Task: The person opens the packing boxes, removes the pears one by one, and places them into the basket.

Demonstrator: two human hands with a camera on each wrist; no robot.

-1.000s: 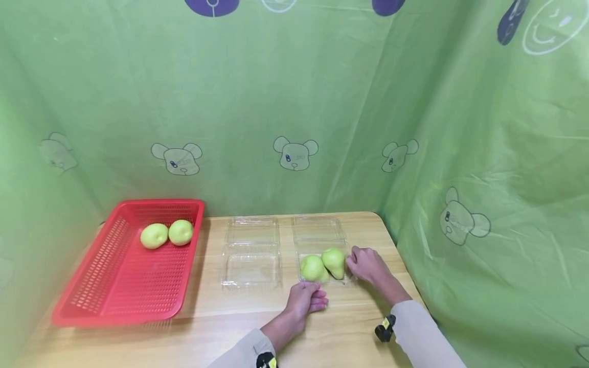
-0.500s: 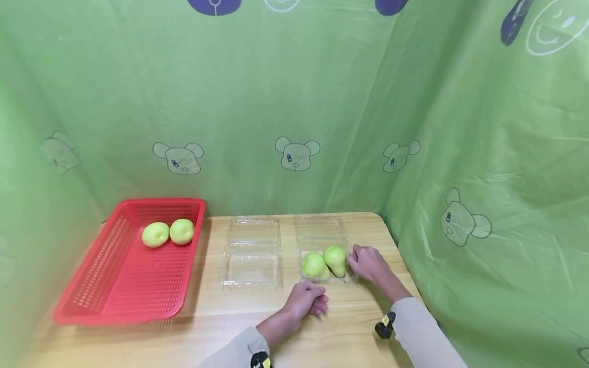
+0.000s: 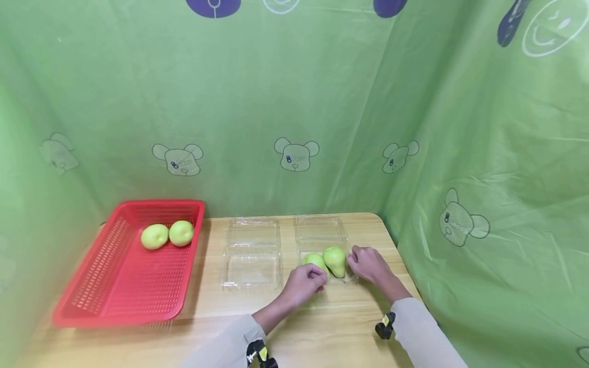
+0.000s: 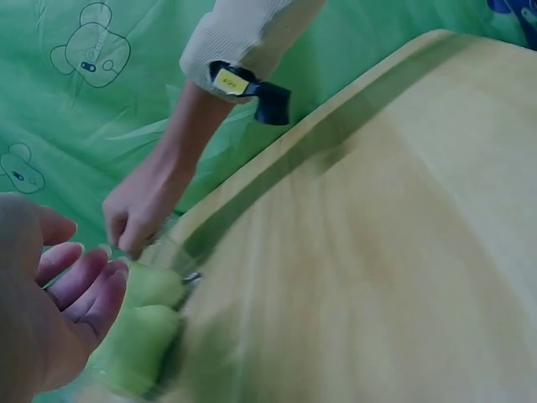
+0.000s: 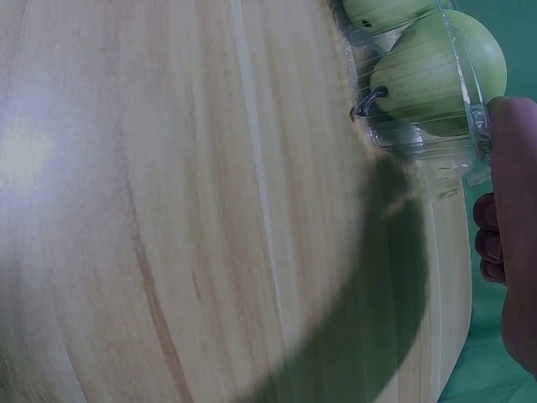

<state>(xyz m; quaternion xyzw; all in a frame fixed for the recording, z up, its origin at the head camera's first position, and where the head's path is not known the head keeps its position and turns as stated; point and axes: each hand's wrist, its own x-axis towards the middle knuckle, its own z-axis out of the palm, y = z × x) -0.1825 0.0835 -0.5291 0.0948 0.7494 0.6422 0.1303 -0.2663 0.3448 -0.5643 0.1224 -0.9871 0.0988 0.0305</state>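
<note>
Two green pears lie side by side in the near half of a clear plastic clamshell container, whose lid half lies back. My right hand grips the container's right rim, thumb along the edge and fingers curled, as the right wrist view shows with a pear close by. My left hand hovers at the container's front left, partly covering the left pear in the head view. Its fingers are loosely bent, with nothing visible held between them.
A second clear clamshell lies opened out to the left. Beyond it, a red perforated plastic basket holds two pale green round fruits. Green curtains stand behind and along the sides of the wooden table.
My left hand has drawn back slightly from the container's front, then risen forward over the left pear. The right hand keeps its place on the rim.
</note>
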